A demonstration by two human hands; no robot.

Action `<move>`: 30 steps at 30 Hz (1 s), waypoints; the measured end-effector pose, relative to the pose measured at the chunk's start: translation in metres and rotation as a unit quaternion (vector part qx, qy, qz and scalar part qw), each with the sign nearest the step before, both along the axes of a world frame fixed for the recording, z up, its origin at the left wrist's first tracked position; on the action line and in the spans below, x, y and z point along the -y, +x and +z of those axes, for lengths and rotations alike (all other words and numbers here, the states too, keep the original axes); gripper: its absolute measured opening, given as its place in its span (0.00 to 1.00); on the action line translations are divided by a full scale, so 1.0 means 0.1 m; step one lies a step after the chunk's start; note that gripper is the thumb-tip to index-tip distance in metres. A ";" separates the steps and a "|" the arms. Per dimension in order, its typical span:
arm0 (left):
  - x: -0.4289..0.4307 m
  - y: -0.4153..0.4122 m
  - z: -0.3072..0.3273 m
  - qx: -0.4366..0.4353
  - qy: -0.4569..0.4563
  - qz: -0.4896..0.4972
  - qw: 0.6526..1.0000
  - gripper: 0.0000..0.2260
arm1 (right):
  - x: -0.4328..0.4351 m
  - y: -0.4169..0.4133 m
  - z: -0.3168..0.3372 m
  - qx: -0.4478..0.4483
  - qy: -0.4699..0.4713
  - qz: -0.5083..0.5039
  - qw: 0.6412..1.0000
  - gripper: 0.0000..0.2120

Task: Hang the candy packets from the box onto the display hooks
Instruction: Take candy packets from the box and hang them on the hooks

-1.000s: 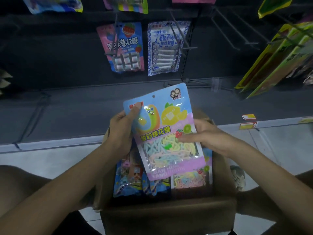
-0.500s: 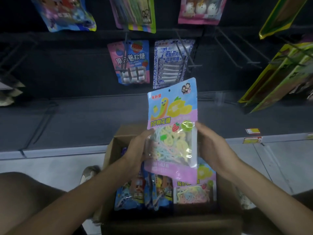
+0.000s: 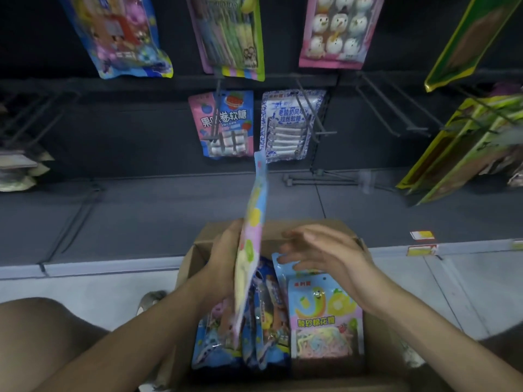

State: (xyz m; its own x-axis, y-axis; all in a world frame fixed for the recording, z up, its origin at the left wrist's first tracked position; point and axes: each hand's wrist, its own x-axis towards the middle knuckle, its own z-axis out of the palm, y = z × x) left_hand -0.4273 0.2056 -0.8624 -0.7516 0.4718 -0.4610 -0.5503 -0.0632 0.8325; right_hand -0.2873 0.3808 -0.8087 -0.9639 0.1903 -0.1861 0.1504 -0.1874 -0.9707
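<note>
— Above the open box (image 3: 348,230), how is the candy packet (image 3: 254,236) held?
— It is held upright and edge-on, gripped round its lower half by the left hand (image 3: 223,267). The right hand (image 3: 325,253) is spread and holds nothing, its fingertips just over a second packet (image 3: 325,315) lying in the box.
— How is the hanging best done?
— The packet should be turned flat toward the far side and its top edge steadied with the free hand. It is then lined up with a bare hook (image 3: 416,128) at the far right and slid on squarely
</note>
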 end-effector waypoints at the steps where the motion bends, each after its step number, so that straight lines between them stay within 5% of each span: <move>1: -0.02 -0.03 0.05 0.009 0.009 0.036 0.999 0.24 | 0.01 -0.06 0.03 0.003 0.009 -0.008 1.000 0.21; 5: -0.01 -0.21 0.07 -0.066 -0.061 0.177 0.980 0.23 | 0.00 -0.39 0.23 0.066 -0.031 -0.029 0.997 0.25; 8: 0.09 -0.27 0.20 -0.083 -0.055 0.212 0.972 0.15 | 0.01 -0.45 0.36 0.032 -0.001 -0.050 0.998 0.20; 18: 0.51 -0.36 0.64 -0.170 0.026 0.153 0.973 0.23 | 0.19 -0.69 0.75 -0.051 0.104 -0.090 0.989 0.11; 25: 0.72 -0.41 1.30 -0.234 0.099 0.095 0.963 0.12 | 0.30 -0.85 1.28 -0.080 0.152 -0.075 0.982 0.10; 30: 0.83 -0.57 1.99 -0.303 0.102 0.104 0.942 0.16 | 0.40 -0.91 1.85 -0.127 0.167 -0.072 0.975 0.08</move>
State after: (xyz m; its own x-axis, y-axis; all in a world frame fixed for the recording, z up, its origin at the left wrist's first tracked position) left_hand -0.4842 0.1222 -0.6635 -0.9331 0.3181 0.1674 0.0646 -0.3097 0.9486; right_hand -0.3786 0.3405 -0.6233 -0.9299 0.3356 0.1506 -0.1069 0.1451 -0.9836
